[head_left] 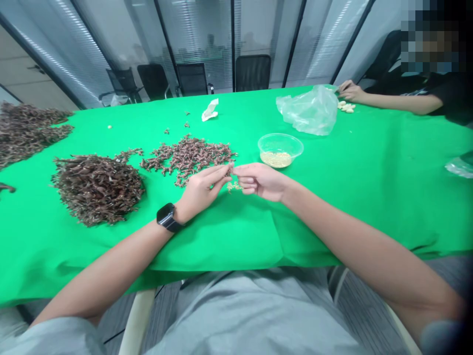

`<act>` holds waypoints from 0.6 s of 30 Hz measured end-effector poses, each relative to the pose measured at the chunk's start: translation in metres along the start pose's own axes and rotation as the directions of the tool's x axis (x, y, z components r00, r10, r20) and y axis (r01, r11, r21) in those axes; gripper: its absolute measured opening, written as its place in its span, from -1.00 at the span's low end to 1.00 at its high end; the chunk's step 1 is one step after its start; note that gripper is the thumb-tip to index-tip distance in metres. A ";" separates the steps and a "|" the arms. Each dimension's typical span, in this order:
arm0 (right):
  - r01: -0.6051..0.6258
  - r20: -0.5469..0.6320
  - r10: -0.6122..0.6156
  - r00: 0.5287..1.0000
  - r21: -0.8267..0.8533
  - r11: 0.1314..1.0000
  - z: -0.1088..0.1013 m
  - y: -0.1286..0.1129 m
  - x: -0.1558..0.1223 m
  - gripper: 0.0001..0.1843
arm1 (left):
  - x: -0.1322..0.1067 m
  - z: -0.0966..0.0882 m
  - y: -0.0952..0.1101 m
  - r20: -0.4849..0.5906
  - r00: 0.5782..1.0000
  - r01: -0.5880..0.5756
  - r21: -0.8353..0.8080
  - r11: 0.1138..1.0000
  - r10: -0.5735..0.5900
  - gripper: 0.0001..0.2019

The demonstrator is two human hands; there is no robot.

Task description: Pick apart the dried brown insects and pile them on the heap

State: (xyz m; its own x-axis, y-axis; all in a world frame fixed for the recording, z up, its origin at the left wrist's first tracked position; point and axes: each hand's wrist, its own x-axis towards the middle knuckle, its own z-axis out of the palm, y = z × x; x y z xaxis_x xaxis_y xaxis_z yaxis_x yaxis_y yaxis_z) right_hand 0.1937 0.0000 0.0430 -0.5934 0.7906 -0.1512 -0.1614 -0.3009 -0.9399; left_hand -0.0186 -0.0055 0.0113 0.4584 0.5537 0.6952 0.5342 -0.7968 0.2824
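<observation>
My left hand (pixel 203 187) and my right hand (pixel 258 180) meet fingertip to fingertip over the green table cloth (pixel 332 197), both pinching one small brown pod (pixel 231 170). A little heap of pale seeds (pixel 233 187) lies on the cloth right beneath them. A black watch (pixel 168 217) sits on my left wrist. A spread of small brown pods (pixel 188 155) lies just beyond my hands. To the left is a thick pile of brown pods (pixel 98 187). A clear plastic bowl (pixel 280 149) with pale seeds in it stands just past my right hand.
Another brown heap (pixel 25 128) covers the far left. A clear plastic bag (pixel 308 111) and a crumpled white paper (pixel 210 110) lie further back. Another person's hand (pixel 351 91) rests at the far right by pale pieces (pixel 346 106). Black chairs (pixel 192 79) line the glass wall.
</observation>
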 end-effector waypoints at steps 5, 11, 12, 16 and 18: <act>0.331 -0.150 -0.476 0.866 -0.542 0.773 0.002 0.009 0.001 -0.77 | 0.000 0.003 0.004 -0.038 0.974 0.216 -0.135 0.967 -0.223 -0.67; 0.414 0.001 -0.659 0.752 -0.779 0.471 0.000 0.014 0.001 -0.87 | 0.002 0.001 0.007 0.033 0.949 0.309 -0.280 0.909 -0.313 -0.60; 0.410 0.008 -0.657 0.754 -0.786 0.462 -0.001 0.015 0.001 -0.87 | 0.002 0.001 0.008 0.044 0.948 0.315 -0.293 0.903 -0.316 -0.60; 0.405 0.018 -0.637 0.771 -0.786 0.468 -0.001 0.017 0.002 -0.86 | 0.001 0.002 0.009 0.071 0.944 0.327 -0.308 0.893 -0.321 -0.61; 0.407 0.007 -0.625 0.780 -0.766 0.498 0.001 0.018 0.003 -0.87 | 0.000 0.003 0.008 0.061 0.950 0.310 -0.298 0.903 -0.306 -0.62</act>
State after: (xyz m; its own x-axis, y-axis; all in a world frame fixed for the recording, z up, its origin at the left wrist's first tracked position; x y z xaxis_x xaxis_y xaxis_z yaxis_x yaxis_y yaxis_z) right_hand 0.1885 -0.0038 0.0256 -0.3676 0.8012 0.4721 0.2821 0.5798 -0.7644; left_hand -0.0120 -0.0108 0.0113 0.3158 0.7844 0.5339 0.4125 -0.6202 0.6672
